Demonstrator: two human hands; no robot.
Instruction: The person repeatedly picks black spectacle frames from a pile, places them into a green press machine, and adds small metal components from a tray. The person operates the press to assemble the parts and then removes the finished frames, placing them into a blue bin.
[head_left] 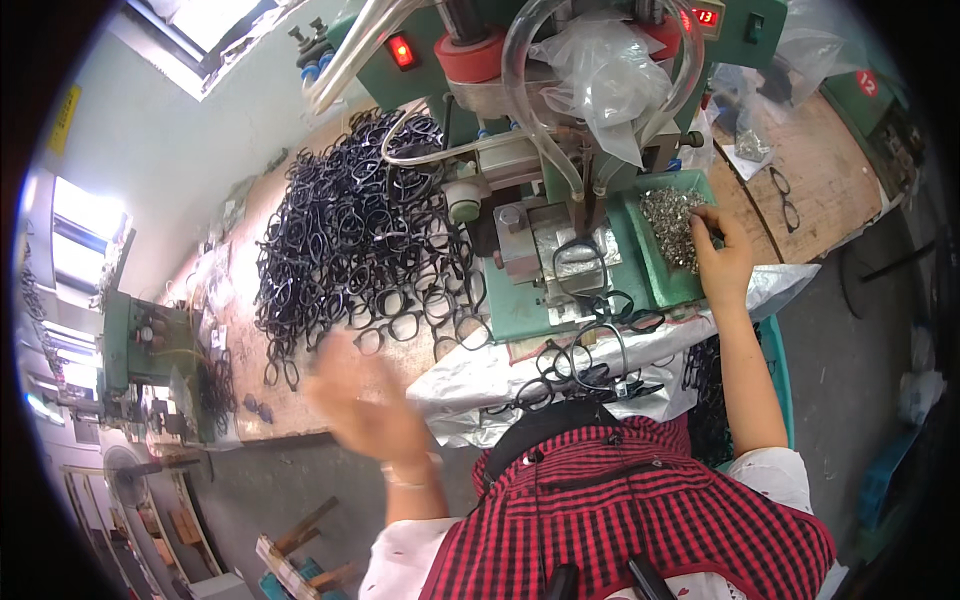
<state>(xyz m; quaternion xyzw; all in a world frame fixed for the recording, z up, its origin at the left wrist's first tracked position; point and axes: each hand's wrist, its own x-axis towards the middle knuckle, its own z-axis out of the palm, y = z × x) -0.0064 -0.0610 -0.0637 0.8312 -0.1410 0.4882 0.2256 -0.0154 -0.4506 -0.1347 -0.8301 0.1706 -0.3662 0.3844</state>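
Observation:
My right hand (724, 255) reaches over the right side of a green tray (678, 290). Its fingers are drawn together at a heap of small silvery metal parts (665, 225); whatever lies between the fingertips is hidden. My left hand (358, 395) is smeared by motion above the table's front edge, close to a big pile of black eyeglass frames (350, 220). Its fingers cannot be made out. Between my hands, a dark eyeglass frame (580, 250) rests at the green machine's work spot. More black frames (590, 375) lie on silver foil in front of me.
The green bench machine (520, 310) stands centrally, with clear hoses (515, 70) and a plastic bag (610, 80) hanging on it. Wooden tabletop (830, 150) extends to the right, bearing a single eyeglass frame (786, 200). Another green machine (150, 350) stands at far left.

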